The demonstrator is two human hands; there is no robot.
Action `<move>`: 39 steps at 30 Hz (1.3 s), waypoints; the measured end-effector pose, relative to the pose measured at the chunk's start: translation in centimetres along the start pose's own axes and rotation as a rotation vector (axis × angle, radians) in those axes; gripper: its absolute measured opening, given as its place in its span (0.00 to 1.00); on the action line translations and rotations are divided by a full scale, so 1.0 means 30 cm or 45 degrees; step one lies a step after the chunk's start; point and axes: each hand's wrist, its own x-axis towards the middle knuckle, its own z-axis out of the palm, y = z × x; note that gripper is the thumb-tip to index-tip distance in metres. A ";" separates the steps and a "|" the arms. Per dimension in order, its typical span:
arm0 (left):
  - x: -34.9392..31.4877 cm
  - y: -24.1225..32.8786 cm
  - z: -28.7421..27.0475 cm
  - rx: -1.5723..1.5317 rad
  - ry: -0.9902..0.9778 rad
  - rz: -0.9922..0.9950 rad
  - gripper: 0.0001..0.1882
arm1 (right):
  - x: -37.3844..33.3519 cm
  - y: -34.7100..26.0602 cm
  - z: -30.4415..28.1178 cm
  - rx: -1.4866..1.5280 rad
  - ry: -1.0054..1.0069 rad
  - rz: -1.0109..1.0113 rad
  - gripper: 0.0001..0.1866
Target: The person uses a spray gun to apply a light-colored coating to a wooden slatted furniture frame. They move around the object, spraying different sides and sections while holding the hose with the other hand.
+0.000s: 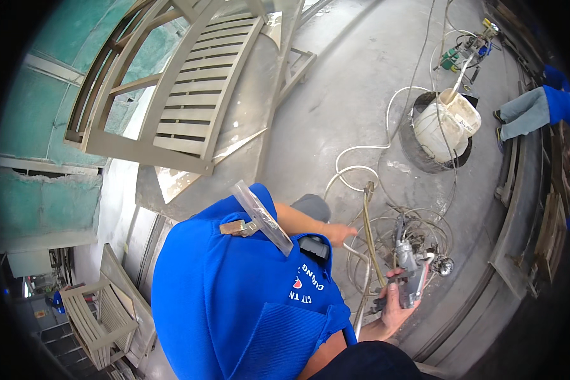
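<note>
A metal spray gun (410, 266) is in my right hand (396, 306), whose fingers wrap round its grip. Hoses run down beside that wrist, and a tan hose (370, 237) hangs between my two hands. My left hand (342, 234) is closed, with a pale hose (356, 251) coming out by its fingers; its fingertips are small and partly hidden. Below the gun, coiled hoses (434, 218) lie on the floor, their loops partly covered by it. My blue shirt (234, 310) fills the lower middle.
Grey slatted wooden bench pieces (193, 88) rest on a table (259, 126) at upper left. A black tub (418, 142) holds white plastic containers (446, 123); beyond it stands a pump (475, 47). Another person (538, 107) is at far right, near stacked wooden boards (554, 215).
</note>
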 end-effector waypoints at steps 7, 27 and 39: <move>-0.170 0.338 -0.130 0.144 -0.214 0.301 0.33 | -0.131 -0.013 0.099 0.281 0.114 0.176 0.50; -0.317 -0.355 -1.136 -0.204 0.158 0.160 0.28 | 1.131 -0.430 1.240 -0.333 -0.539 -0.659 0.35; -0.883 -0.101 -1.884 -0.174 1.168 0.625 0.13 | 1.723 -0.931 3.049 -1.354 -1.365 -2.047 0.28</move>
